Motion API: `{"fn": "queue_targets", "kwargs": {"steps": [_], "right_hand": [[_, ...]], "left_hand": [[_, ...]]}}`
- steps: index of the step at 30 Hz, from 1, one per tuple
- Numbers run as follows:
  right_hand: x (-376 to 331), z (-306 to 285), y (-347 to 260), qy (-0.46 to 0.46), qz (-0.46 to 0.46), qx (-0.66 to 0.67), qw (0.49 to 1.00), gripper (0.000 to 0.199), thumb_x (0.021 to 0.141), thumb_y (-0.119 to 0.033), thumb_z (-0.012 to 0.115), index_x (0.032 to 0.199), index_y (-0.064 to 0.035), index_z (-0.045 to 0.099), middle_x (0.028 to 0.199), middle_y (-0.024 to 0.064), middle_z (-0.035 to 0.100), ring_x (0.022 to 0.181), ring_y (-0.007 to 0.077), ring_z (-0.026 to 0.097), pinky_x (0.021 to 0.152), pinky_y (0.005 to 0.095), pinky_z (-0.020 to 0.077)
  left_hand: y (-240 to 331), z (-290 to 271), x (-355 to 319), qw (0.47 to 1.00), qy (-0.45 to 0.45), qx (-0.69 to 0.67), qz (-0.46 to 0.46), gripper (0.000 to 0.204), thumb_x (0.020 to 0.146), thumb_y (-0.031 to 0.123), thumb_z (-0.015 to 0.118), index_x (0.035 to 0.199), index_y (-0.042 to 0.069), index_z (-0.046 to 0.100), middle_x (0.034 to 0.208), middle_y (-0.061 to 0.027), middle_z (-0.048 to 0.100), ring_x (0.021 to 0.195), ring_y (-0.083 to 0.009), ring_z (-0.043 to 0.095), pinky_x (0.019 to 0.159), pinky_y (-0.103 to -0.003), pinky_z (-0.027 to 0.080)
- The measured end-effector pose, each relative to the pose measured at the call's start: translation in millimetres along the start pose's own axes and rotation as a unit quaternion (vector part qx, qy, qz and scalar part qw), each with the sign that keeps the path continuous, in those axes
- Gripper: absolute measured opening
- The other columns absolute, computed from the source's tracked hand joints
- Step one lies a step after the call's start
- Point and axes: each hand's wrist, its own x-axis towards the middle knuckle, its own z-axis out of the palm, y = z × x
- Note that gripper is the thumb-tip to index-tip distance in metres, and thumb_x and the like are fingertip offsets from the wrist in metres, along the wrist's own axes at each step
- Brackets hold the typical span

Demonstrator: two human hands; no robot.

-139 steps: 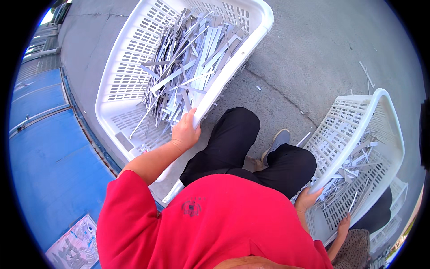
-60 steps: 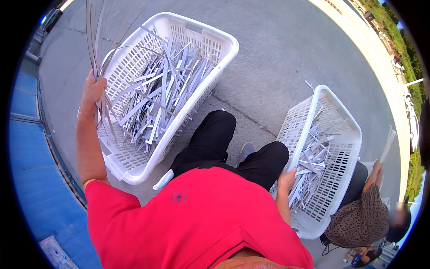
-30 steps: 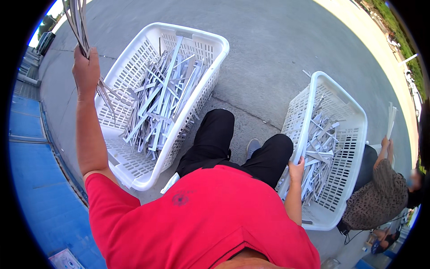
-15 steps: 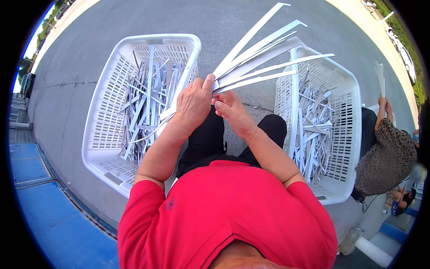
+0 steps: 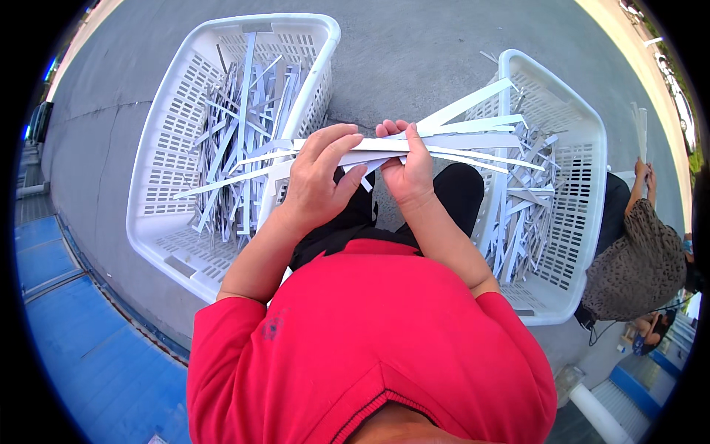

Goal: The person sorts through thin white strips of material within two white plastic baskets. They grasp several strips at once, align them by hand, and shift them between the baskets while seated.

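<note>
A bundle of long, flat white strips (image 5: 451,140) lies crosswise between my two hands, fanned out at both ends; its material I cannot tell. My right hand (image 5: 408,169) grips the bundle near its middle, thumb on top and fingers behind. At the other side my left hand (image 5: 314,177) is loosely closed around the strips, with its thumb below and fingers above. The left ends reach over the rim of a white slotted basket (image 5: 159,185) holding many loose strips. The right ends overhang a second white basket (image 5: 573,214), also with loose strips inside.
My knees in black trousers (image 5: 458,196) stand between the baskets on grey paved ground (image 5: 414,52). Close on the right a person in a patterned top (image 5: 640,259) holds up pale strips (image 5: 639,133). Blue panels (image 5: 96,355) lie at the lower left.
The bundle has swung from slanting up and right to nearly level across both hands. My right hand has moved up and now grips it; the left has shifted its hold.
</note>
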Motion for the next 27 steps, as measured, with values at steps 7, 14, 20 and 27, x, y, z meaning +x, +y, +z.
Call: {"fn": "queue_targets", "kwargs": {"steps": [7,14,20,27], "right_hand": [[1,-11,-15,-0.004,-0.049,-0.014,0.999,0.022,0.093,-0.022,0.047,0.103,-0.0022,0.048,0.091,0.0112,0.055,0.086,0.0239,0.056,0.085,0.0466,0.0447],[-3,-21,-40,-0.011,-0.121,-0.030,0.992,0.023,0.093,-0.023,0.047,0.103,-0.0028,0.048,0.085,0.0088,0.052,0.078,0.0216,0.053,0.084,0.0488,0.0439],[-16,-45,-67,-0.020,-0.147,-0.017,0.989,0.023,0.093,-0.023,0.046,0.102,-0.0021,0.047,0.082,0.0071,0.050,0.073,0.0199,0.053,0.082,0.0476,0.0440],[-37,-69,-94,-0.020,-0.167,-0.008,0.986,0.021,0.093,-0.022,0.044,0.099,-0.0029,0.050,0.077,0.0034,0.050,0.071,0.0158,0.050,0.083,0.0395,0.0417]], "left_hand": [[-31,-5,-67,0.778,-0.180,-0.401,-0.449,0.047,0.084,0.029,0.063,0.116,-0.002,0.049,0.104,-0.0132,0.058,0.093,-0.0178,0.057,0.080,-0.030,0.046],[-27,28,-89,0.633,-0.173,-0.562,-0.504,0.068,0.081,0.025,0.067,0.133,-0.001,0.032,0.118,-0.0149,0.051,0.103,-0.0216,0.054,0.085,-0.032,0.046],[-66,48,-95,0.532,0.013,-0.711,-0.459,0.065,0.081,0.018,0.065,0.135,0.008,0.029,0.128,-0.0176,0.045,0.118,-0.0297,0.047,0.090,-0.039,0.046],[-72,59,-63,0.463,0.060,-0.801,-0.374,0.050,0.083,0.008,0.054,0.130,0.004,0.038,0.138,-0.0115,0.035,0.121,-0.0284,0.042,0.100,-0.045,0.037]]}}
